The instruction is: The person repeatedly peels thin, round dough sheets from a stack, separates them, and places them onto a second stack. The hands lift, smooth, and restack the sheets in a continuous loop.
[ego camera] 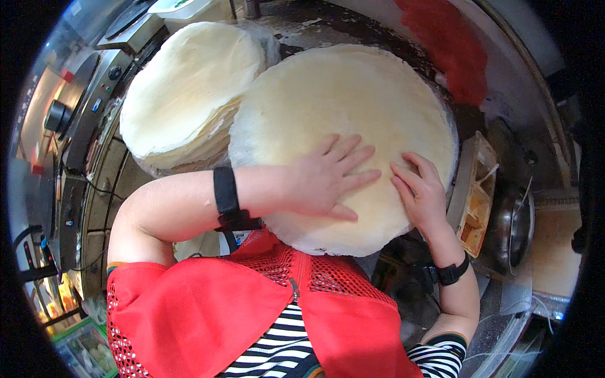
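A large stack of thin round flatbread sheets (pixel 340 104) lies in front of me, with what looks like clear plastic around its edge. My left hand (pixel 326 182) rests palm down on the top sheet near its middle, fingers spread and slightly blurred. At the right part of the same sheet, my right hand (pixel 420 189) touches the surface with thumb and fingertips close together; whether it pinches the sheet cannot be told. A second stack of round flatbreads (pixel 189 90) sits at the upper left, its layered edges showing.
Round griddles with a control panel (pixel 106 78) line the left side. To the right stand a compartmented wooden box (pixel 476 212) and a metal bowl (pixel 513 231). A white container (pixel 182 9) is at the top left. Red material (pixel 449 47) lies at the upper right.
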Action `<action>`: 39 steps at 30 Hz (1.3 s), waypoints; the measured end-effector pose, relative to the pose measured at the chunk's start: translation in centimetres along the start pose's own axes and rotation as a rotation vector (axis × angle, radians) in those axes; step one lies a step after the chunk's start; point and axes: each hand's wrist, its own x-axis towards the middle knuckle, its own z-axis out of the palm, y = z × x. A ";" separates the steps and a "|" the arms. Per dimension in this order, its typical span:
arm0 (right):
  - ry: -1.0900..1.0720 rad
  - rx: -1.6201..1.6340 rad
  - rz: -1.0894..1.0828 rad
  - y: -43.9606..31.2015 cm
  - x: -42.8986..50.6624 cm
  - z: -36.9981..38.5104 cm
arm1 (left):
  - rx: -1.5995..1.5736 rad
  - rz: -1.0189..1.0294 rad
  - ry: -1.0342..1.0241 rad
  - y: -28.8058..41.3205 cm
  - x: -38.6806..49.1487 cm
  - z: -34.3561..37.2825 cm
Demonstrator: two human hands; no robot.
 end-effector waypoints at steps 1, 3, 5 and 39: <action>0.001 0.026 0.014 0.0 -0.2 0.0 | -0.039 0.009 0.002 0.3 -0.8 -0.2; 0.002 0.052 -0.042 0.1 -0.3 0.0 | -0.115 0.034 -0.005 0.8 -2.0 -0.8; -0.010 0.092 -0.076 0.2 -0.4 0.0 | -0.147 0.030 -0.051 1.2 -3.0 -1.4; -0.315 -0.192 -0.174 1.7 3.3 -0.6 | -0.140 0.017 -0.056 2.3 -3.3 -2.9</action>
